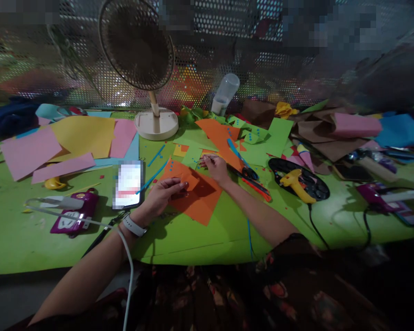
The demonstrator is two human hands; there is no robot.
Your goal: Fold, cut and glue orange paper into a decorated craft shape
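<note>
Left hand (165, 191): so it won't slip, presumably, we pinch orange paper (192, 180).
Right hand (216, 169): fingertips nearly together; we cannot tell if they grip anything.

Paper (204, 209): orange, blue-dotted at one corner. Table (189, 250): bright green. Glue gun (299, 185): yellow. Fan base (157, 126): cream. Clothing (276, 290): dark, reddish floral.
</note>
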